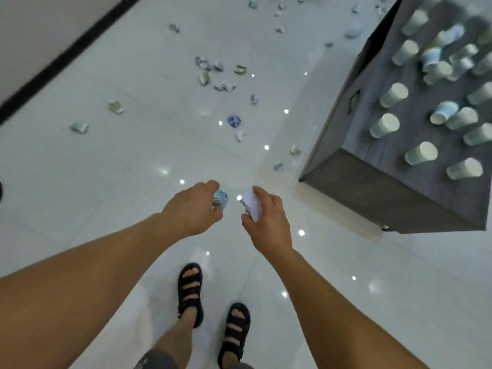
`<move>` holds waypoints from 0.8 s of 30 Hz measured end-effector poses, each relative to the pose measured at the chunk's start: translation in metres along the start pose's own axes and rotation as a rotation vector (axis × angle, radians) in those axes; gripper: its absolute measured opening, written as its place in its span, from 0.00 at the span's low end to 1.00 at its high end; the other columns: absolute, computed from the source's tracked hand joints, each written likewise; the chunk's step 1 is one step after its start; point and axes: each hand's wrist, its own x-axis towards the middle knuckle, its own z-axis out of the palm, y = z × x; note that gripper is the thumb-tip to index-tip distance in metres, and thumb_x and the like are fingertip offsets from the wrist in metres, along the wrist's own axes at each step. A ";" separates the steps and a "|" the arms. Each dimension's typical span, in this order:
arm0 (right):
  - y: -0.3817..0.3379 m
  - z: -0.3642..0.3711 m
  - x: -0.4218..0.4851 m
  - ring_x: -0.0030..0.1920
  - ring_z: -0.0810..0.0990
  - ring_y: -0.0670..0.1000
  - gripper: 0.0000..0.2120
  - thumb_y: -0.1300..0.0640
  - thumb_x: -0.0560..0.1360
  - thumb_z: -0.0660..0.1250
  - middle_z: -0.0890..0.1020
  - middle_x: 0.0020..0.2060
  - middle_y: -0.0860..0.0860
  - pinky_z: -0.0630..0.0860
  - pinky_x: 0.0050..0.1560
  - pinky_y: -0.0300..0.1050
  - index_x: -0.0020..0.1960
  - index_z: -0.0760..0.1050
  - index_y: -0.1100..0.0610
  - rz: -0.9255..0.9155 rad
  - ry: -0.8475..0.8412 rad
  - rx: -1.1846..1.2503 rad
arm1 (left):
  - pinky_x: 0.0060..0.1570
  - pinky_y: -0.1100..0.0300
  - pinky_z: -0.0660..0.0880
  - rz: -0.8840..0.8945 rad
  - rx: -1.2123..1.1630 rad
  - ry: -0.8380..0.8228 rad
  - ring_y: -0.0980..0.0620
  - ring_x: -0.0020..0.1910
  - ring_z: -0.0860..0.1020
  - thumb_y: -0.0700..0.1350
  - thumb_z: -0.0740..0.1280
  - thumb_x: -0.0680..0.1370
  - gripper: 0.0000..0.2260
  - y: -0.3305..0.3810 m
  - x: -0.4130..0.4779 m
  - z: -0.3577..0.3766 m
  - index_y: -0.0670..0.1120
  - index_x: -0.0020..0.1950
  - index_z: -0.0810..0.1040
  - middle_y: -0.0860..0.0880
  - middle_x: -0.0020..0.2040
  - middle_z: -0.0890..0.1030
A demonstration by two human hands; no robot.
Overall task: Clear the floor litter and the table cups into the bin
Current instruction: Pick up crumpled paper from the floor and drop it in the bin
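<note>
Clamping left grip (192, 209) on crushed blue cup (222, 199) and right grip (269, 219) on crumpled white litter (250, 204), facing desk (359, 198) at two o'clock.

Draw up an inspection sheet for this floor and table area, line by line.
surface: glossy white tiled floor; grey table at the right.
job's things: floor litter of crushed cups and scraps, scattered ahead; many paper cups on the table, most standing, some tipped; bin not in view.
clutter: nothing seen beyond the litter.
grips: left hand holds a crushed blue cup; right hand holds crumpled white paper.
cables: nothing seen.
surroundings: wall with a dark baseboard at upper left; the person's black sandals below.
</note>
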 end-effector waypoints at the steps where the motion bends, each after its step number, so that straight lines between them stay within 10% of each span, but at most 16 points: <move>1: -0.019 -0.012 -0.007 0.63 0.73 0.50 0.31 0.47 0.76 0.68 0.67 0.69 0.49 0.66 0.56 0.38 0.75 0.59 0.45 -0.028 -0.008 -0.012 | 0.44 0.59 0.68 -0.018 -0.006 0.030 0.45 0.52 0.77 0.52 0.65 0.77 0.22 0.004 -0.016 -0.021 0.48 0.69 0.67 0.46 0.60 0.76; 12: -0.218 -0.076 -0.091 0.61 0.72 0.56 0.30 0.51 0.76 0.65 0.68 0.67 0.53 0.74 0.54 0.49 0.75 0.59 0.46 -0.548 -0.195 -0.304 | 0.49 0.54 0.75 -0.332 -0.085 0.297 0.44 0.52 0.77 0.51 0.64 0.76 0.21 -0.034 -0.217 -0.155 0.49 0.68 0.68 0.47 0.60 0.76; 24: -0.439 0.061 -0.166 0.58 0.74 0.57 0.30 0.53 0.75 0.65 0.70 0.65 0.54 0.75 0.52 0.48 0.75 0.59 0.48 -0.936 -0.318 -0.525 | 0.43 0.57 0.72 -0.615 -0.205 0.522 0.46 0.49 0.76 0.52 0.64 0.77 0.18 -0.232 -0.385 -0.225 0.50 0.65 0.68 0.48 0.58 0.76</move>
